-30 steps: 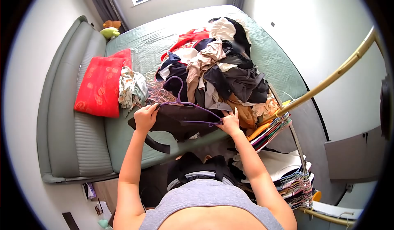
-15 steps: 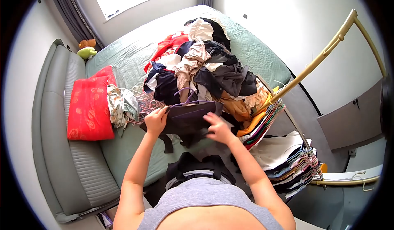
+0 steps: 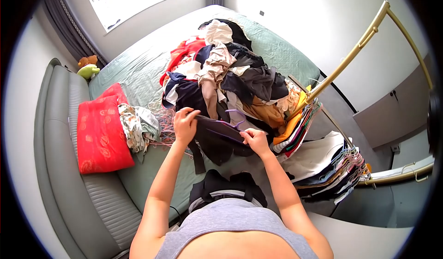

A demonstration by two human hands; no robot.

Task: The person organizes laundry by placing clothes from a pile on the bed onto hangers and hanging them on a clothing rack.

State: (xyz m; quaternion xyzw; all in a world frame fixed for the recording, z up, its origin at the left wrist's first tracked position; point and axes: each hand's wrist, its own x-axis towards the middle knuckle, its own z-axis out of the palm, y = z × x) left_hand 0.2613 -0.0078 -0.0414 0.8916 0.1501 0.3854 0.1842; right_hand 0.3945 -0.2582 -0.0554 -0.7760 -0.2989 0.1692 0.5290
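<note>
A black garment (image 3: 213,146) hangs between my hands at the near edge of the clothes pile, with a purple hanger (image 3: 238,124) partly inside it and its hook pointing up. My left hand (image 3: 185,126) is closed on the garment's upper left edge. At the upper right, my right hand (image 3: 256,141) pinches the cloth beside the hanger's right end; whether its fingers also touch the hanger I cannot tell. Just beyond lies a large heap of mixed clothes (image 3: 249,81) on the bed.
Red pillows (image 3: 102,136) and a patterned cloth (image 3: 134,127) lie left on the green-sheeted bed (image 3: 138,81), near a tangle of hangers (image 3: 168,120). At right stands a gold rack (image 3: 344,64) with hung clothes (image 3: 327,178). A padded headboard (image 3: 60,134) borders the left.
My right hand has gone from open fingers over the garment to a pinch at its upper right edge. The garment and hanger now tilt down to the right, and my left hand is higher.
</note>
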